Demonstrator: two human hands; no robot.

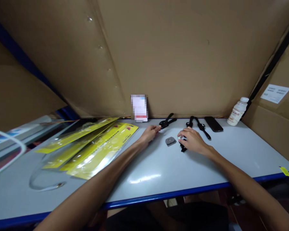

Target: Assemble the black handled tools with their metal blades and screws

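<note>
My left hand [151, 133] is closed, its fingertips pinching the near end of a black spokeshave [168, 121] with slim handles. My right hand [194, 139] is closed over a small shiny metal piece [179, 138], partly hidden by the fingers. Under that hand lie small black parts [183, 147], whose shape I cannot make out. Between my hands, a grey metal plate or short stack of plates [170, 141] rests on the table. Behind my right hand lie more black spokeshave pieces [201, 126], close together.
Yellow cards in clear plastic packs [93, 149] overlap on the left, near a white cable [48, 187]. A lit phone-like screen [139, 108] leans on the cardboard wall [178, 57]. A dark phone [214, 124] and white bottle [237, 112] are at right. A blue edge [168, 194] borders the table.
</note>
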